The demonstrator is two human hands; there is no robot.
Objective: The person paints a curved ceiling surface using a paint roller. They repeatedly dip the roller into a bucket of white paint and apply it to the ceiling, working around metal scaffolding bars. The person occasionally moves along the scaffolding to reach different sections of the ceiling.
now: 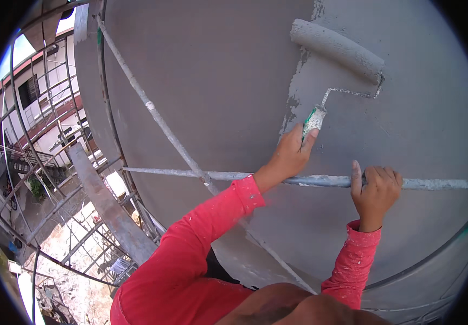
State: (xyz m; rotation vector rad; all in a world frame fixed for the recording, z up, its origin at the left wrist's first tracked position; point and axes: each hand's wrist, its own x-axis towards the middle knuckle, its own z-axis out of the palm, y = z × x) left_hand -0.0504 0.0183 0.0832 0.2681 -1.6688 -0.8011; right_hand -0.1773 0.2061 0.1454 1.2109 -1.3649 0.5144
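Observation:
My left hand (289,155) is closed round the paint-spattered green handle (314,120) of a paint roller. Its thin wire frame (353,93) bends up to a long roller sleeve (338,49), coated in grey-white paint and lying against the wall (217,81). A lighter coat with a ragged left edge covers the wall's right side; the left side is darker grey. Lower right, my right hand (377,192) grips a horizontal scaffold pipe (440,184), thumb pointing up. Both my arms are in red sleeves with paint specks.
A diagonal scaffold brace (177,143) crosses the horizontal pipe in front of the wall. More scaffold frames (25,130) and a plank (104,195) stand at the left, high above rubble-strewn ground (82,260). Beyond them is a pale building (49,97). A curved pipe (434,262) runs lower right.

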